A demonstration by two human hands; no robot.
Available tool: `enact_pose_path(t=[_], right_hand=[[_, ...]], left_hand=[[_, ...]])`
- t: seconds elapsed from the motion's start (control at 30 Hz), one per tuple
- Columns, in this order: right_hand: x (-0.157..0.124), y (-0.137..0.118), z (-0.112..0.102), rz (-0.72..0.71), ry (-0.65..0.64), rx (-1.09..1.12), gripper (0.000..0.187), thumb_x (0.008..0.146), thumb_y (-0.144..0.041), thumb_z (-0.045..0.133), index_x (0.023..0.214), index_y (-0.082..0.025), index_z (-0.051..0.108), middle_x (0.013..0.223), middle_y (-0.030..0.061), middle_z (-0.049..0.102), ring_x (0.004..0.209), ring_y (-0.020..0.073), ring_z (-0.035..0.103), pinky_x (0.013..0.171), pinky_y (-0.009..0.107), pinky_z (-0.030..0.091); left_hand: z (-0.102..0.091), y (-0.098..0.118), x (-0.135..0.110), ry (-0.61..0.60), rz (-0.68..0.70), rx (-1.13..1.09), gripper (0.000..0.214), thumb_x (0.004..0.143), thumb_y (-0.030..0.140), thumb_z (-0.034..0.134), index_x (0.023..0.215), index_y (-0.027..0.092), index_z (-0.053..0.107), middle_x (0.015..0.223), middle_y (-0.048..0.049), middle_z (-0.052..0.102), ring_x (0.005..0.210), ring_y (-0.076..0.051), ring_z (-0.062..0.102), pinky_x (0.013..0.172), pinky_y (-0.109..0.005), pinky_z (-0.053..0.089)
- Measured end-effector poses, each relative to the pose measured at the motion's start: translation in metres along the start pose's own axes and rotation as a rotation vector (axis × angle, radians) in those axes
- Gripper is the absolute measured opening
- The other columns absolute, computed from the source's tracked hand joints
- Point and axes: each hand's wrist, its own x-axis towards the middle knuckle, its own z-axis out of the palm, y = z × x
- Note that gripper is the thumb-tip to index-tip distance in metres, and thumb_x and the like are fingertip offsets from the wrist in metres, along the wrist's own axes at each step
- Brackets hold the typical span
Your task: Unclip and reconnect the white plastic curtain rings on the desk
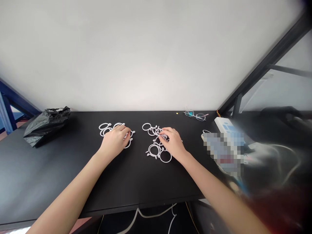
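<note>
Two groups of white plastic rings lie on a black table (73,169). My left hand (115,139) rests palm down on the left group of rings (105,128), its fingers curled over the rings near its tips. My right hand (172,141) lies over the right group of rings (156,150), fingertips bent together at a ring in the pile's middle. Whether either hand has a ring lifted I cannot make out.
A crumpled black plastic bag (45,125) sits at the table's far left. A pair of glasses (196,115) lies by the wall at the back right. A white power strip (225,125) and cables lie on the right. White cables hang below the front edge.
</note>
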Motion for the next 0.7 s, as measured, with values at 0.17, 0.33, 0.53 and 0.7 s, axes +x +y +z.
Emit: enact_pose_path(t=[0.17,0.33,0.53,0.7], right_hand=[[-0.001,0.002,0.002,-0.030,0.012,0.012,0.012,0.086,-0.015,0.060,0.082,-0.019,0.070,0.120,0.0115,0.063,0.110,0.0287,0.060,0.097,0.049,0.045],[-0.001,0.001,0.002,-0.099,0.141,0.130,0.013,0.087,-0.015,0.060,0.088,-0.020,0.072,0.123,0.0117,0.062,0.103,0.0259,0.064,0.091,0.046,0.051],[-0.003,-0.010,-0.001,-0.219,0.289,0.321,0.013,0.088,-0.018,0.060,0.088,-0.021,0.073,0.115,0.0103,0.065,0.087,0.0187,0.065,0.073,0.034,0.056],[-0.005,-0.017,-0.003,-0.249,0.264,0.379,0.012,0.088,-0.018,0.062,0.087,-0.021,0.074,0.078,0.0038,0.066,0.058,0.0116,0.054,0.049,0.025,0.044]], left_hand=[[0.000,-0.001,0.000,0.031,-0.002,-0.003,0.027,0.094,0.022,0.043,0.088,0.017,0.069,0.087,-0.0052,0.070,0.078,-0.020,0.065,0.048,-0.026,0.035],[0.002,0.000,-0.001,0.066,0.004,-0.090,0.025,0.095,0.025,0.044,0.091,0.018,0.068,0.089,-0.0048,0.070,0.077,-0.019,0.065,0.050,-0.026,0.039],[0.001,0.018,-0.006,0.068,0.101,-0.485,0.025,0.095,0.031,0.048,0.113,0.019,0.061,0.101,-0.0063,0.067,0.084,-0.017,0.065,0.065,-0.026,0.052],[-0.001,0.036,-0.012,-0.008,0.151,-0.753,0.029,0.093,0.032,0.053,0.121,0.021,0.056,0.109,-0.0069,0.062,0.089,-0.016,0.062,0.069,-0.027,0.055]])
